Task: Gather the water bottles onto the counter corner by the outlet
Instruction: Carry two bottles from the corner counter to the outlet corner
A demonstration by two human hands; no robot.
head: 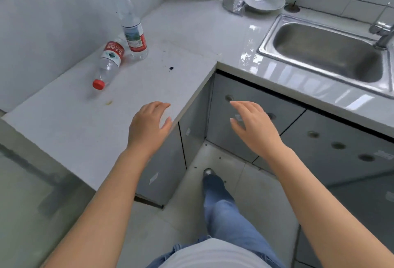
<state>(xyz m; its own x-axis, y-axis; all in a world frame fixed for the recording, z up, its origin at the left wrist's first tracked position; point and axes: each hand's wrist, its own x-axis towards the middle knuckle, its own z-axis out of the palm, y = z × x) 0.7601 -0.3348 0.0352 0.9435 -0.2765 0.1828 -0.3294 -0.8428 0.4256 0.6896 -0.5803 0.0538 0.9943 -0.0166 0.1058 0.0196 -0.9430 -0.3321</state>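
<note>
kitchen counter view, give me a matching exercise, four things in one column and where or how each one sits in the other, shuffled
Things:
1. bottle with the red cap near the hands
2. tall red-capped bottle
3. white bowl
4. left hand

States or places:
A. open, empty, over the counter's front edge
B. standing upright close to the wall
C. lying on its side, cap pointing toward the person
D. on the counter behind the sink, beside a crumpled clear bag

Pairs: 1-C, 2-B, 3-D, 4-A
</note>
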